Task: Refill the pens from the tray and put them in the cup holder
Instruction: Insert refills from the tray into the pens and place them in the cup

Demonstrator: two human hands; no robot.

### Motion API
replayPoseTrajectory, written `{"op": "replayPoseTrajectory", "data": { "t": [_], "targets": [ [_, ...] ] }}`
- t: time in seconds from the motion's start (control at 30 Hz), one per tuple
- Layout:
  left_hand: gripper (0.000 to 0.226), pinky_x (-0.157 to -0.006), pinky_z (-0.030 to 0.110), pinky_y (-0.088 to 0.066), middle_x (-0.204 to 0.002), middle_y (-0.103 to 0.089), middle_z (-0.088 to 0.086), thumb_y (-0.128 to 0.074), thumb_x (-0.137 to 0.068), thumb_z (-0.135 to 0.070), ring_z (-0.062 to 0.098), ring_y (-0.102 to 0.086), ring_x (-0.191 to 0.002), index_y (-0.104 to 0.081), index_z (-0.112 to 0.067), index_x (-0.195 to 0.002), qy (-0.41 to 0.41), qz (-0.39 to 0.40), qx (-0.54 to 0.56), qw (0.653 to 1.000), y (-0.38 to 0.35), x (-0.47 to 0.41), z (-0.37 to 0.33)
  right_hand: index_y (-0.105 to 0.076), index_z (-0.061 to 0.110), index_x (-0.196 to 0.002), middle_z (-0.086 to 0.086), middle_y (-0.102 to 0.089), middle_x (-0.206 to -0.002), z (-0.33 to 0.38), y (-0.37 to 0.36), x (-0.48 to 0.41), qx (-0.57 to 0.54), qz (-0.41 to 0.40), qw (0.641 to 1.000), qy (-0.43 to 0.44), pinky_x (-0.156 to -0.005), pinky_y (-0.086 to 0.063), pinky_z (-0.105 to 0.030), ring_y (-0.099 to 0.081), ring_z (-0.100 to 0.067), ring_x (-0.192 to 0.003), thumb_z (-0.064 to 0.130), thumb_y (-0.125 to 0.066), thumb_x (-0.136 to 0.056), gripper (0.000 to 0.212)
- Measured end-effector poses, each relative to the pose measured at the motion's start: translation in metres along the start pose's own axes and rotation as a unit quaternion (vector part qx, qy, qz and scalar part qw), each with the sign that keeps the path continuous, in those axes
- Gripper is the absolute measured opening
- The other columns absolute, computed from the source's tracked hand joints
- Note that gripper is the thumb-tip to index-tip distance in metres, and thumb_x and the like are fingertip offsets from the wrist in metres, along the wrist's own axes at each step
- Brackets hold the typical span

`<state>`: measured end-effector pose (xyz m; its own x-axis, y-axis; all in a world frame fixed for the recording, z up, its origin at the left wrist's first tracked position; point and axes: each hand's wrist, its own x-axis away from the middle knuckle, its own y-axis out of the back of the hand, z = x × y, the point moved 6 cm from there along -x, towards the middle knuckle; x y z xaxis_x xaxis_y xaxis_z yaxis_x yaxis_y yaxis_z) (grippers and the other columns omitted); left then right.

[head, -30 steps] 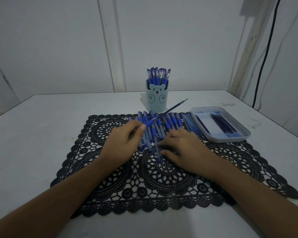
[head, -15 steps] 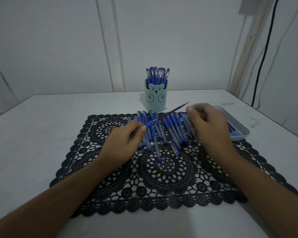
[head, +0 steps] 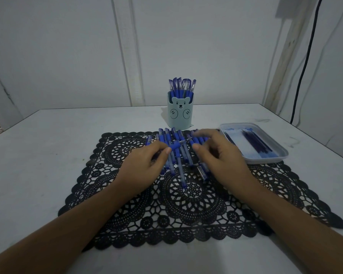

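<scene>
The table [head: 48, 165] has a smooth, matt, pale top with a few scuff marks, and the black mat [head: 196, 214] on it is dull, rough-looking openwork lace, whether cloth or plastic cannot be told. The pens [head: 178, 167] have clear, slightly glossy plastic barrels with matt blue grips that look rubbery. The cup holder [head: 179, 115] and the tray [head: 265, 161] look like smooth plastic, the holder matt, the tray faintly shiny.

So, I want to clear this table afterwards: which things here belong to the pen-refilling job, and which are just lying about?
Belongs to the job:
- pen gripped by the left hand
- loose pens in a row
- refills in the tray
- bear cup holder, with pens standing in it

Just lying about:
- black lace mat under the work
- black cable on the wall
</scene>
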<state>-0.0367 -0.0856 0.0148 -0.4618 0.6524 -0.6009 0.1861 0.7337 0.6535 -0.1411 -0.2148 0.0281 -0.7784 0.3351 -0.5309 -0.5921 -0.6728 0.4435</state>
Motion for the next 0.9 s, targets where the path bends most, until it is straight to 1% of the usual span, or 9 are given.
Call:
{"op": "replayPoseTrajectory", "data": {
  "t": [0.03,0.1,0.27,0.33,0.43,0.57,0.67,0.83,0.9],
  "targets": [
    [0.020,-0.046,0.014,-0.033,-0.051,-0.043,-0.014,-0.041,-0.091,-0.031,0.006,-0.046,-0.052,-0.058,-0.021,-0.087,0.000,0.002,-0.001,1.000,0.000,0.000,0.000,-0.057,0.025,-0.093,0.002,-0.047,-0.060,-0.002,0.004,-0.001,-0.026,-0.024,0.999,-0.017,-0.051,-0.037,-0.010,-0.042,-0.002,-0.052,0.022,-0.054,-0.090,0.006],
    [0.020,-0.046,0.015,-0.033,-0.052,-0.044,-0.014,-0.040,-0.091,-0.033,0.005,-0.047,-0.053,-0.057,-0.023,-0.088,0.001,0.008,-0.008,1.000,-0.001,0.000,0.001,-0.056,0.020,-0.078,-0.001,-0.048,-0.062,-0.007,0.009,-0.002,-0.078,-0.055,0.994,-0.047,-0.051,-0.038,-0.012,-0.042,-0.002,-0.053,0.021,-0.055,-0.089,0.011],
    [0.026,-0.048,0.018,-0.035,-0.058,-0.049,-0.015,-0.036,-0.091,-0.041,0.006,-0.050,-0.058,-0.058,-0.026,-0.093,-0.004,0.030,-0.033,0.999,-0.005,0.001,0.002,-0.064,0.015,-0.080,0.001,-0.062,-0.067,-0.008,0.012,-0.004,-0.176,-0.075,0.979,-0.074,-0.060,-0.049,-0.011,-0.056,0.000,-0.057,0.013,-0.058,-0.087,0.009],
    [0.029,-0.049,0.018,-0.035,-0.059,-0.050,-0.015,-0.033,-0.090,-0.045,0.005,-0.051,-0.060,-0.057,-0.028,-0.092,-0.008,0.028,-0.038,0.999,-0.005,0.001,0.001,-0.065,0.016,-0.084,0.002,-0.064,-0.070,-0.008,0.012,-0.004,-0.162,-0.064,0.983,-0.065,-0.064,-0.050,-0.012,-0.059,-0.001,-0.062,0.013,-0.060,-0.086,0.007],
    [0.027,-0.050,0.019,-0.034,-0.059,-0.049,-0.017,-0.036,-0.091,-0.042,0.003,-0.050,-0.059,-0.059,-0.026,-0.093,-0.004,0.028,-0.038,0.999,-0.006,0.001,0.002,-0.065,0.023,-0.085,0.004,-0.065,-0.073,-0.006,0.011,-0.003,-0.116,-0.050,0.990,-0.058,-0.065,-0.048,-0.010,-0.059,-0.001,-0.066,0.012,-0.061,-0.085,0.011],
    [0.030,-0.050,0.019,-0.035,-0.060,-0.050,-0.017,-0.034,-0.090,-0.044,0.003,-0.050,-0.058,-0.058,-0.026,-0.093,-0.007,0.026,-0.041,0.999,-0.005,0.001,0.002,-0.062,0.032,-0.084,0.004,-0.067,-0.077,-0.006,0.010,-0.002,-0.071,-0.049,0.995,-0.047,-0.066,-0.050,-0.012,-0.061,-0.009,-0.072,0.017,-0.062,-0.085,0.015],
    [0.032,-0.050,0.017,-0.032,-0.059,-0.048,-0.019,-0.036,-0.090,-0.043,-0.001,-0.050,-0.059,-0.060,-0.023,-0.094,-0.010,0.025,-0.042,0.999,-0.005,0.001,0.000,-0.061,0.035,-0.083,0.012,-0.065,-0.075,-0.007,0.009,-0.003,-0.049,-0.053,0.997,-0.036,-0.065,-0.047,-0.008,-0.060,-0.003,-0.070,0.017,-0.063,-0.085,0.018],
    [0.039,-0.049,0.012,-0.032,-0.059,-0.049,-0.015,-0.030,-0.089,-0.049,0.003,-0.050,-0.061,-0.060,-0.024,-0.093,-0.028,0.032,-0.054,0.998,-0.006,0.002,-0.004,-0.063,0.029,-0.085,0.007,-0.067,-0.076,-0.009,0.002,-0.004,-0.045,-0.017,0.998,-0.039,-0.067,-0.052,-0.016,-0.064,-0.010,-0.071,0.016,-0.063,-0.084,0.013],
    [0.039,-0.051,0.011,-0.033,-0.058,-0.046,-0.018,-0.030,-0.089,-0.047,0.001,-0.049,-0.060,-0.060,-0.023,-0.092,-0.043,0.035,-0.064,0.996,-0.007,0.003,-0.007,-0.065,0.024,-0.084,0.005,-0.067,-0.072,-0.009,-0.002,-0.004,-0.046,0.007,0.998,-0.040,-0.065,-0.052,-0.015,-0.064,-0.007,-0.065,0.016,-0.062,-0.085,0.009]
  ]
}}
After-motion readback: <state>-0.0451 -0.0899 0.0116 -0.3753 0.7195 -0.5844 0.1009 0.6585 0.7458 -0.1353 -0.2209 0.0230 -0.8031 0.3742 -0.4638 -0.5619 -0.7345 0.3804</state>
